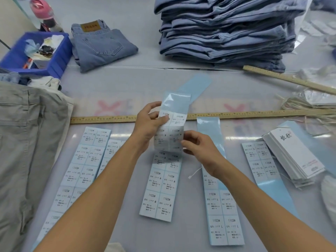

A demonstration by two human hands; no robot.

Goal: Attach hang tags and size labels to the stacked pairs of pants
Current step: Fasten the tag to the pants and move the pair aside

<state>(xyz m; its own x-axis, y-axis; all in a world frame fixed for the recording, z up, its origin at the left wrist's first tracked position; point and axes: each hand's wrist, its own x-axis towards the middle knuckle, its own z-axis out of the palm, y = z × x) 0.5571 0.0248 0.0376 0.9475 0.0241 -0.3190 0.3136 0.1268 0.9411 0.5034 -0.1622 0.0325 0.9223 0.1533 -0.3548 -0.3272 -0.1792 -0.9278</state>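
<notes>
My left hand [151, 120] grips the upper part of a pale blue strip of M size labels [171, 131], lifted off the table. My right hand [198, 148] pinches the strip's right edge lower down. More label strips lie flat below: an M strip [160, 188], XS strips [80, 170] at left, L strips [223, 215] and an XL strip [258, 160] at right. A pile of white hang tags [294, 155] sits at the right. A tall stack of folded blue jeans [227, 31] stands at the back, with one folded pair [101, 44] apart to its left.
Two wooden rulers cross the table, one [236, 115] behind my hands and one [291, 79] at back right. A blue bin [60, 57] of odds and ends is at back left. Grey-beige pants [25, 142] lie at left. Strings and plastic bags [309, 102] clutter the right.
</notes>
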